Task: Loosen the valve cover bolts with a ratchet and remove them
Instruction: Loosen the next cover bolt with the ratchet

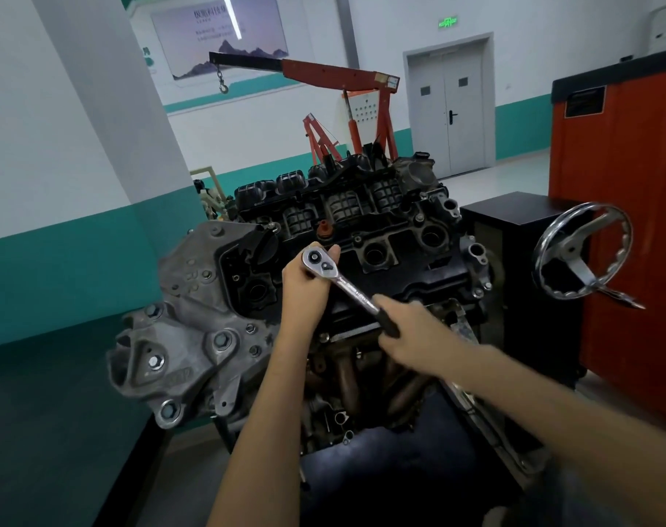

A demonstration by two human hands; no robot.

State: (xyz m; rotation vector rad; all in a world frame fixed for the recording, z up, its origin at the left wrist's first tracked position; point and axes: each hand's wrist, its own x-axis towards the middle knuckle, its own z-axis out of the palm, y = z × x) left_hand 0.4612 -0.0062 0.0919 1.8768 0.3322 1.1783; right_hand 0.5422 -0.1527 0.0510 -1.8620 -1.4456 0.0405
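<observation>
Pretty plain tbh: left forearm (263,412) and right forearm (521,397) are bare right down to the frame edge, left grip (305,283) and right grip (411,330) bare too.

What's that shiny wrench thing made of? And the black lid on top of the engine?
The ratchet looks like polished, chrome-plated steel: it is mirror-bright with white glints. Its handle end is dull black, perhaps rubber or plastic. The valve cover looks like matte black moulded plastic, though it could be painted metal.
</observation>
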